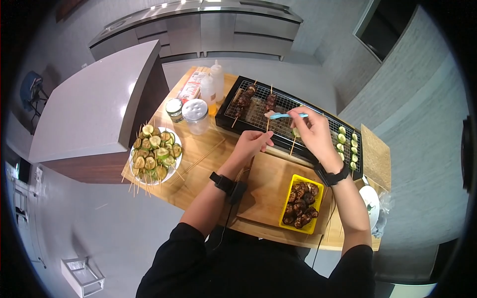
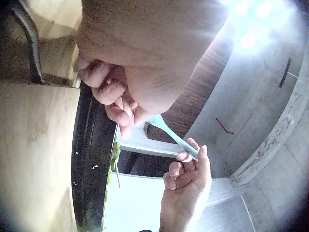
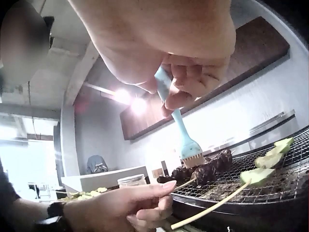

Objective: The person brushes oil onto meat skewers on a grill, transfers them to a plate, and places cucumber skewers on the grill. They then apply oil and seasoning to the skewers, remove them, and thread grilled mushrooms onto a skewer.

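Note:
My left hand point(image 1: 252, 144) pinches the bare wooden end of a skewer of dark, browned meat point(image 3: 206, 175) at the near edge of the black grill point(image 1: 229, 120). In my right hand point(image 1: 315, 133) is a light blue basting brush point(image 3: 182, 133), gripped by its handle above the grill. Its bristles point(image 3: 193, 160) point down right at the meat in the right wrist view. Another meat skewer point(image 1: 243, 99) lies on the wire mesh to the left. Close by on the right, a skewer of green slices point(image 3: 258, 177) rests with its stick over the grill's near edge.
Left of the grill stand squeeze bottles point(image 1: 208, 89), a shaker jar point(image 1: 196, 116) and a small dark jar point(image 1: 174, 109). A plate point(image 1: 175, 174) holds many sliced-vegetable skewers. A yellow basket point(image 1: 281, 218) of browned pieces sits on the cutting board point(image 1: 263, 198). More green slices point(image 1: 341, 139) lie at the grill's right.

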A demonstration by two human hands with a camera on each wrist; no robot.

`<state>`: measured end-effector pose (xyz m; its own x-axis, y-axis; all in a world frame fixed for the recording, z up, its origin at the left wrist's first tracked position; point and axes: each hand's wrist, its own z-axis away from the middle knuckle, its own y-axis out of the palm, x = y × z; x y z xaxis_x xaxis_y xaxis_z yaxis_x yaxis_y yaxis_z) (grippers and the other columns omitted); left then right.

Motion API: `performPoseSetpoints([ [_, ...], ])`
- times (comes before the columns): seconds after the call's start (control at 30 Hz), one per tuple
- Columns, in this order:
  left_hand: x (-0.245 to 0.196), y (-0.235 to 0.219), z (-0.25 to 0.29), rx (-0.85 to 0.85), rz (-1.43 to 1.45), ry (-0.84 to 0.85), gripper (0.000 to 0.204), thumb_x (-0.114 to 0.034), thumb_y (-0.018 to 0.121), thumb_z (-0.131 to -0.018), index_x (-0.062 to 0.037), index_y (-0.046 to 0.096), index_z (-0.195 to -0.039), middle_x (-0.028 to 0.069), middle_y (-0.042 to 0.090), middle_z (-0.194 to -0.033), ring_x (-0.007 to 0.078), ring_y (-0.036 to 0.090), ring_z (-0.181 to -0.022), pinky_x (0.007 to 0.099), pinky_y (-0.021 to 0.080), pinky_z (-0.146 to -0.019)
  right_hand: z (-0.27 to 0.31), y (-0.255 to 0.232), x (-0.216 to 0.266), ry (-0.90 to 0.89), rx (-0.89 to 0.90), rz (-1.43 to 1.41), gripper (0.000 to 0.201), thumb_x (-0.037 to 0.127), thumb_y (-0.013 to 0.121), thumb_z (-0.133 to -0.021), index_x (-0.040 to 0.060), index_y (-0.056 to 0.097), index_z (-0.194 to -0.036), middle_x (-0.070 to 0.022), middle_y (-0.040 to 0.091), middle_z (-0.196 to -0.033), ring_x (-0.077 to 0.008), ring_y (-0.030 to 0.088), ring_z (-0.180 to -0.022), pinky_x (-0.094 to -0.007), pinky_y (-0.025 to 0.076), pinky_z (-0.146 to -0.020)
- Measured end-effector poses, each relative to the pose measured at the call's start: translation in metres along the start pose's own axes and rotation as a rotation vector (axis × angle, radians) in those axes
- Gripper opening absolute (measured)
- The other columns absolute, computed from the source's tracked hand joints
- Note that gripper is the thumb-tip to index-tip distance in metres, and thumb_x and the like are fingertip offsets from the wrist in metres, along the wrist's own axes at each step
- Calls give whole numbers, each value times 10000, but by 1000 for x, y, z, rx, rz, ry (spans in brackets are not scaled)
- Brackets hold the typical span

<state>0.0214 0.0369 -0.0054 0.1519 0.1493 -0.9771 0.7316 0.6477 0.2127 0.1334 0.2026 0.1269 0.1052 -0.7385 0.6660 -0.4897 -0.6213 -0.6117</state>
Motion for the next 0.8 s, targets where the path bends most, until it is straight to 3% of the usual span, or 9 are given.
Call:
performPoseSetpoints([
  [0.1, 1, 0, -1, -13, -1, 9, 409, -319, 684, -1051, -4, 742, -797, -38, 573, -639, 52, 512, -625, 227, 375, -600, -1, -6, -2, 95, -61, -146, 156, 168, 649, -1060, 49, 743, -1098, -7, 699, -734, -44, 576, -586, -237, 406, -531],
  [0.2, 6, -1, -3, -2, 16, 31, 398, -297, 672, -1059, -2, 740, -801, -37, 571, -641, 53, 510, -626, 228, 374, -595, -2, -10, -8, 56, -137, -168, 168, 173, 641, -1072, 44, 743, -1106, 16, 689, -749, -13, 545, -615, -219, 389, -548],
  [0.37, 8, 0, -3, 20, 63, 68, 389, -278, 644, -1077, 0, 740, -822, -39, 561, -646, 53, 504, -631, 231, 369, -597, -2, -22, -15, 106, -154, -305, 202, 186, 616, -1095, 25, 731, -1134, 28, 678, -801, -15, 556, -664, -199, 435, -575],
  [0.8, 5, 3, -1, 18, 64, 71, 426, -309, 579, -1107, -2, 748, -863, -25, 580, -657, 62, 515, -627, 232, 364, -608, 1, -23, -16, 103, -159, -336, 191, 181, 623, -1094, 28, 719, -1156, 24, 676, -813, -19, 543, -659, -200, 431, -584],
])
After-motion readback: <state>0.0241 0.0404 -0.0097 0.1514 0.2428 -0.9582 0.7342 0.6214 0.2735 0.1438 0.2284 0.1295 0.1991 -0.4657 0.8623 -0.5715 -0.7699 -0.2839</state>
